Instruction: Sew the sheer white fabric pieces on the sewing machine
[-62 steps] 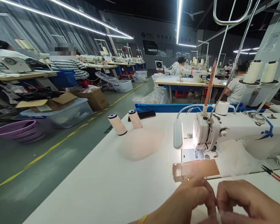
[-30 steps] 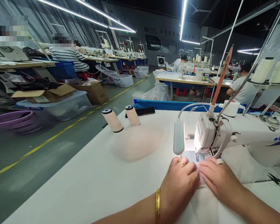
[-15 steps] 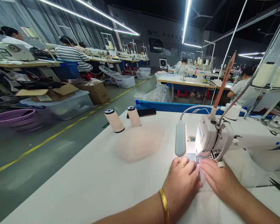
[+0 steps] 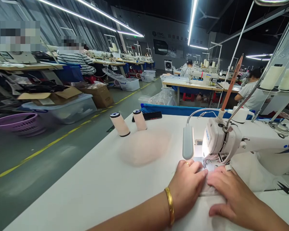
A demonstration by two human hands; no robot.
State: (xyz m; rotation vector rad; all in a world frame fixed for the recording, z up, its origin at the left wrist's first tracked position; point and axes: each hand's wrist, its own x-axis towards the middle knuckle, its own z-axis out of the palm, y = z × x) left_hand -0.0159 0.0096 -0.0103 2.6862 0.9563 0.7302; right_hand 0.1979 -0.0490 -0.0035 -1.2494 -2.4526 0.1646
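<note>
Sheer white fabric (image 4: pixel 208 190) lies under the needle area of a white sewing machine (image 4: pixel 210 136) and spreads toward the near table edge. My left hand (image 4: pixel 189 186), with a ring and a gold bangle, is closed on the fabric just left of the presser foot, fingers curled and thumb pointing to the needle. To the right, my right hand (image 4: pixel 231 192) rests on the fabric with its fingers spread and the thumb apart. A lit lamp (image 4: pixel 188 142) hangs above my left hand. The needle tip is too small to make out.
Two thread cones (image 4: pixel 120 124) and a black phone (image 4: pixel 153 116) are at the table's far left. A pale sheer piece (image 4: pixel 144 149) lies on the white table (image 4: pixel 91 192). Black-tipped snips (image 4: pixel 287 192) lie at the right edge. People sit at other machines beyond.
My right hand has drawn back slightly from the needle, and its fingers and thumb have spread apart. My left hand stays beside the presser foot, its fingers shifted slightly.
</note>
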